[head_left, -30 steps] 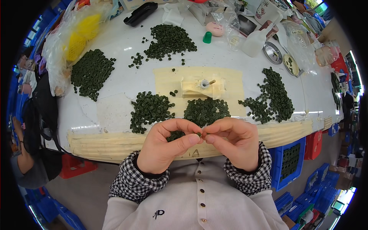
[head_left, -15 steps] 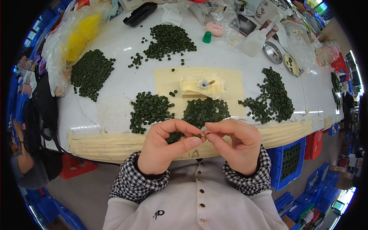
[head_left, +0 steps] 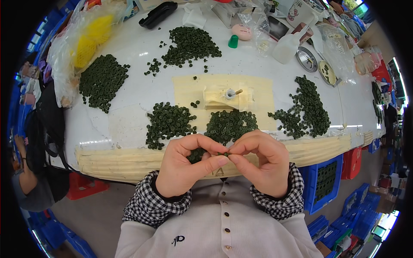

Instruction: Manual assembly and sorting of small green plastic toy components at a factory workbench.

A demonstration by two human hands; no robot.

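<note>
My left hand [head_left: 184, 165] pinches a small green round part [head_left: 223, 154] between thumb and index finger, above the table's front edge. The thumb and index finger of my right hand [head_left: 267, 165] are pressed together against that part's right side; what they grip is hidden. Just beyond my fingers lies a heap of dark green ring-like pieces [head_left: 230, 125], with a second heap [head_left: 169, 124] to its left. Behind them a taped cream block [head_left: 211, 99] carries a white round holder with a thin brownish stick [head_left: 235, 93] slanting out of it.
More dark green heaps lie at the far left [head_left: 103, 81], the back [head_left: 191, 45] and the right [head_left: 307, 105]. A white squeeze bottle [head_left: 286, 46], a round metal lid [head_left: 306, 59] and a green cap [head_left: 233, 41] stand behind. A blue crate [head_left: 304, 189] sits below the right edge.
My right hand has moved slightly left and its fingertips have closed up against the green part at my left fingertips. The small gap between the hands is gone.
</note>
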